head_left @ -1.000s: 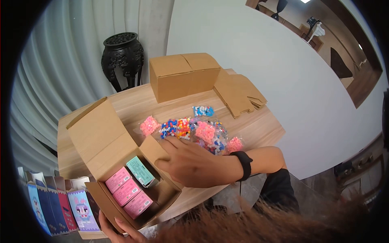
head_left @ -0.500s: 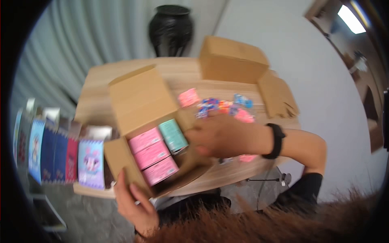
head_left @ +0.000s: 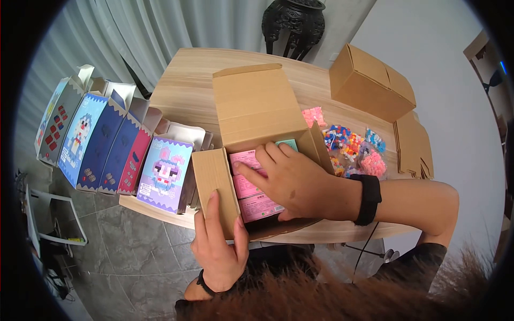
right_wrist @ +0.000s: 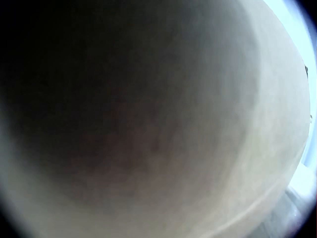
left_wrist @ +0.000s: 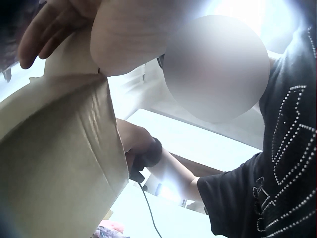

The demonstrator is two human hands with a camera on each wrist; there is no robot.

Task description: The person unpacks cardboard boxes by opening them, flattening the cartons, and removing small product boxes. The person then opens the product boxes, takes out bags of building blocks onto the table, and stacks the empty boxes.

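An open cardboard carton (head_left: 257, 104) stands at the near edge of the table, its lid folded back. Inside lie pink boxes (head_left: 261, 207) in a row, with a corner of a teal box (head_left: 289, 144) showing behind. My right hand (head_left: 294, 182) is spread over the pink boxes, fingertips on their tops and thumb at the front. My left hand (head_left: 219, 262) rests against the carton's left flap (head_left: 211, 166), index finger straight along it. The left wrist view shows the carton's outer wall (left_wrist: 59, 163) close up. Blurred skin fills most of the right wrist view.
Printed boxes (head_left: 165, 174) with open tops stand in a row at left. Bags of colored beads (head_left: 350, 144) lie right of the carton. Beyond them are a closed carton (head_left: 369, 80) and flattened cardboard (head_left: 412, 144). A black carved stand (head_left: 293, 24) is behind the table.
My right hand has moved from the carton's right side to over the pink boxes. My left hand still touches the left side. The head view has swung left.
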